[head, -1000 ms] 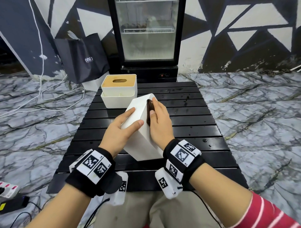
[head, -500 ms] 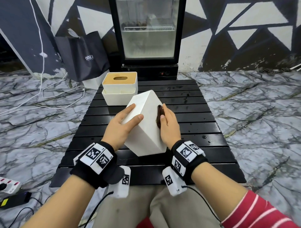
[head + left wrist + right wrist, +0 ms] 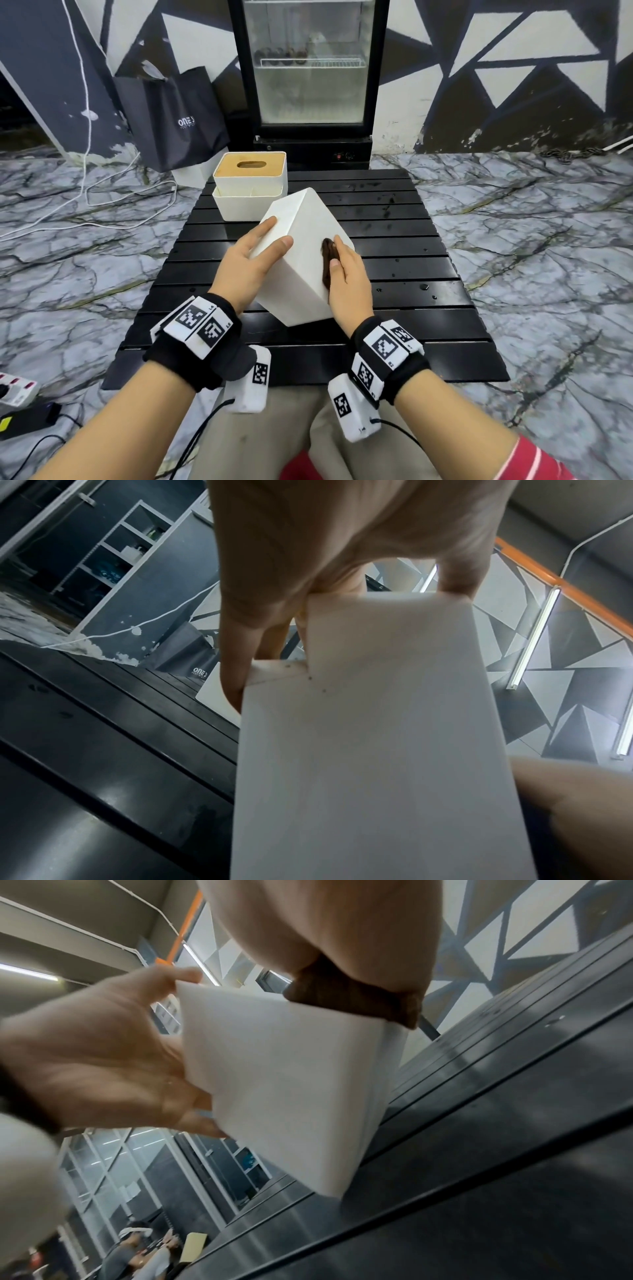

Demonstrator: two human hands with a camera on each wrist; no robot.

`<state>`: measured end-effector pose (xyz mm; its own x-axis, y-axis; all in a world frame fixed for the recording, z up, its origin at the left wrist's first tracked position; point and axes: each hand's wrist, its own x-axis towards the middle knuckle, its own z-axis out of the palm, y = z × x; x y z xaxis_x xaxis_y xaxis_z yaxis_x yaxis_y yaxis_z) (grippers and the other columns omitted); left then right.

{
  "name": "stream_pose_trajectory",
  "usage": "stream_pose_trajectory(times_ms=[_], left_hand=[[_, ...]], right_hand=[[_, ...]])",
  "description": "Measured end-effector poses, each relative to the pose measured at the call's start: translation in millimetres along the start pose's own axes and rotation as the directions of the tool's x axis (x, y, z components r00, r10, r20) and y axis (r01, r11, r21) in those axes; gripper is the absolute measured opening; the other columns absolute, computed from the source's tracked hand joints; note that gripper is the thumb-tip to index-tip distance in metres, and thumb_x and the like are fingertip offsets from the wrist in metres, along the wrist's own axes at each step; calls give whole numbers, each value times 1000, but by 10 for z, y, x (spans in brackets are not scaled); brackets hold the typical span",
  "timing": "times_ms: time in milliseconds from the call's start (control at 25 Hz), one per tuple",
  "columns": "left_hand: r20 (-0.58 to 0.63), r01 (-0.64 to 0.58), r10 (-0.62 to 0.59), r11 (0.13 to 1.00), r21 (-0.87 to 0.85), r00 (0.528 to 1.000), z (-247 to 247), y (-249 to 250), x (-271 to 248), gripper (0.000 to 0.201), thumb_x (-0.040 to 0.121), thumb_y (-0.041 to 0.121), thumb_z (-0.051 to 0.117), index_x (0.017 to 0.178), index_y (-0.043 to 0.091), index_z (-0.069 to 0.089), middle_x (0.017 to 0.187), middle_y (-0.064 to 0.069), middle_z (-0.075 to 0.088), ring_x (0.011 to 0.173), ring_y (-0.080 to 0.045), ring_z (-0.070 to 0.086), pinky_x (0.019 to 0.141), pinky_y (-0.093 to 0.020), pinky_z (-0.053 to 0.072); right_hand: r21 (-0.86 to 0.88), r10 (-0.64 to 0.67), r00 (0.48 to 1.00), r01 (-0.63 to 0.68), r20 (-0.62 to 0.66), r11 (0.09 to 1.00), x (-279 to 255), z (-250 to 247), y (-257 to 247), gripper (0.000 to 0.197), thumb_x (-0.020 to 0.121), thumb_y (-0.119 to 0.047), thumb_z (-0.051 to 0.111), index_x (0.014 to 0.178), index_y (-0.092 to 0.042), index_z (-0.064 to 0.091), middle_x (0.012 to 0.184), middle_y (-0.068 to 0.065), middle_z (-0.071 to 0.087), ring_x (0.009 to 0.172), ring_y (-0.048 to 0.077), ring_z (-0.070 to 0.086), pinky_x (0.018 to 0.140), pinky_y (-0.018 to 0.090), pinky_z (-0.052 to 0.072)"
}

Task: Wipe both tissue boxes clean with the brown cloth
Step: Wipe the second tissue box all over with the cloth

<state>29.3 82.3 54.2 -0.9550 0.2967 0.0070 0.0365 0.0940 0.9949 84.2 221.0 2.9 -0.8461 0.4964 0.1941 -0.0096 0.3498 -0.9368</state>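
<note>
A plain white tissue box (image 3: pixel 301 246) is held tilted over the black slatted table (image 3: pixel 394 267), its near lower corner down at the slats. My left hand (image 3: pixel 253 260) grips its left side, thumb on the upper edge and fingers along the left face. My right hand (image 3: pixel 349 277) presses the bunched brown cloth (image 3: pixel 328 260) flat against the right face. In the right wrist view the cloth (image 3: pixel 352 1001) sits under my palm on the box (image 3: pixel 284 1069). A second white tissue box (image 3: pixel 250 186) with a wooden lid stands at the table's back left.
Water drops dot the table's right half. Behind the table stands a glass-door fridge (image 3: pixel 310 68), with a black bag (image 3: pixel 174 116) to its left. White cables (image 3: pixel 102 198) lie on the marble floor at left, and a power strip (image 3: pixel 13 390) at lower left.
My right hand has slid the cloth along the box's right face from the far end toward me. The left hand keeps its hold, and the box has turned a little.
</note>
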Motion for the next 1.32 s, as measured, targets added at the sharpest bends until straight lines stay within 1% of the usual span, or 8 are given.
stream_pose_trajectory(times_ms=[160, 280, 360, 480, 760, 920, 1120, 1320], left_hand=[[-4, -7, 7, 1000, 16, 1000, 19, 17, -2, 48, 84, 31, 65, 130, 33, 52, 130, 9, 55, 100, 5, 54, 74, -18, 41], [18, -4, 3, 1000, 22, 1000, 23, 20, -2, 57, 77, 36, 72, 130, 32, 52, 132, 9, 55, 110, -6, 56, 84, -22, 43], [23, 1, -1, 1000, 18, 1000, 11, 14, -1, 65, 69, 42, 71, 130, 32, 52, 131, 10, 55, 113, -5, 55, 86, -20, 43], [21, -9, 8, 1000, 29, 1000, 5, 9, 2, 60, 75, 38, 73, 131, 31, 52, 133, 8, 54, 115, -6, 54, 84, -16, 41], [52, -37, 33, 996, 76, 998, 38, 24, -2, 59, 79, 36, 71, 133, 28, 50, 137, 8, 50, 123, -7, 47, 101, -23, 36], [68, -38, 32, 996, 77, 997, 32, 16, 4, 71, 62, 51, 71, 129, 34, 52, 134, 8, 52, 123, -5, 49, 106, -26, 36], [65, -54, 45, 990, 132, 997, 42, 9, 1, 57, 79, 36, 71, 132, 32, 51, 137, 7, 50, 125, -7, 46, 107, -26, 34], [58, -25, 19, 995, 102, 998, 1, -8, 18, 69, 53, 62, 68, 119, 47, 54, 135, 11, 51, 123, -9, 50, 108, -35, 38]], right_hand=[[1, -39, 999, 39, 18, 999, -105, 100, -115, 45, 95, -7, 34, 139, -16, 33, 141, 1, 38, 130, 15, 29, 106, 18, 16], [36, -74, 997, 73, 22, 997, -59, 105, -178, 44, 95, -7, 34, 138, -15, 34, 141, 1, 39, 131, 15, 29, 110, 24, 19], [56, -67, 998, 66, 17, 996, -65, 93, -182, 44, 95, -7, 35, 138, -16, 35, 141, 1, 39, 131, 14, 30, 110, 24, 19], [74, -78, 997, 76, 22, 994, -133, 131, -279, 44, 95, -6, 35, 138, -16, 35, 140, 0, 40, 131, 14, 30, 111, 26, 20], [118, -112, 994, 110, 10, 987, -42, 121, -363, 43, 96, -9, 36, 138, -19, 36, 140, -1, 40, 131, 15, 30, 112, 29, 21], [145, -164, 986, 158, 29, 977, -81, 162, -449, 43, 95, -10, 36, 137, -18, 37, 139, 1, 41, 130, 14, 31, 112, 29, 22], [134, -152, 988, 149, 18, 980, 215, 85, -422, 42, 96, -7, 35, 137, -15, 37, 140, 2, 40, 131, 15, 32, 110, 23, 21], [29, -89, 995, 88, 38, 996, 454, 43, -259, 43, 97, -10, 33, 139, -20, 34, 141, 2, 38, 129, 13, 33, 101, 15, 19]])
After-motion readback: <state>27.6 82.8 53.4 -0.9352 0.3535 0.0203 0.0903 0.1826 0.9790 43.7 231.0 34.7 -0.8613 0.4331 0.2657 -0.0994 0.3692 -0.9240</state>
